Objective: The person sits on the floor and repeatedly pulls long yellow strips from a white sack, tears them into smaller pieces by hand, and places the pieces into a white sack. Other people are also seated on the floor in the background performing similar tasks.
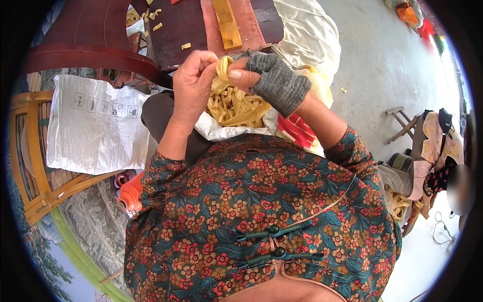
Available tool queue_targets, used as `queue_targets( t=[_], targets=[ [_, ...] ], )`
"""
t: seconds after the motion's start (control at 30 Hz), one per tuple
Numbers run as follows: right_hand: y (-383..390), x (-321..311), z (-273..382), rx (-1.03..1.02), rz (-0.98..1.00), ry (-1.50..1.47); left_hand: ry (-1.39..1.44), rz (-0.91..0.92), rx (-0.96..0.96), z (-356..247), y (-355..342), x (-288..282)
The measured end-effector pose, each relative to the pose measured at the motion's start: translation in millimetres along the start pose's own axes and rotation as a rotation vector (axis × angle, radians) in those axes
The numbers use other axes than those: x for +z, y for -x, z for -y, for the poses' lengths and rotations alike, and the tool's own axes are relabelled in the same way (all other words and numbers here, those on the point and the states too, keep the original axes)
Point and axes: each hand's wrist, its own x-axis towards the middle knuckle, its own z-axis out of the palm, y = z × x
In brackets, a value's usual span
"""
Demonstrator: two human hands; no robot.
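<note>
My left hand (193,88) pinches a looped, pale yellow strip (223,70) at upper centre, fingers curled. My right hand (266,80), in a grey fingerless knitted glove, holds the same strip from the other side, its thumb against the loop. Directly below both hands, a white woven sack (211,128) is open around a heap of similar crinkled yellow strips (244,108).
Beyond the sack are a dark table (176,30) with scraps, a wooden board (226,22) and cream cloth (307,40). A red-brown chair (90,25), white sheet (98,131) and bamboo chair (35,151) stand left. Right are a wooden stool (397,121) and clothing heap (427,146).
</note>
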Motion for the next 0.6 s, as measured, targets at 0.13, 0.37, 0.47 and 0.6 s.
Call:
queue_targets(
  t=[0.13, 0.37, 0.47, 0.6],
  targets=[
    [-13.5, 3.1, -25.3, -0.069, -0.191, -0.246, 0.049, -0.086, 0.066, -11.8, 2.6, 15.5],
    [-14.5, -12.3, -30.9, 0.183, -0.217, -0.678, 0.068, -0.026, 0.014, -8.9, -5.9, 11.3],
    [-2.3, -26.3, -34.3, 0.099, -0.203, -0.794, 0.026, -0.015, 0.029, -16.5, -3.8, -2.3],
    [0.4, -22.2, -34.5, 0.102, -0.275, -0.590, -0.170, 0.027, -0.010, -10.4, -4.8, -6.5]
  ],
)
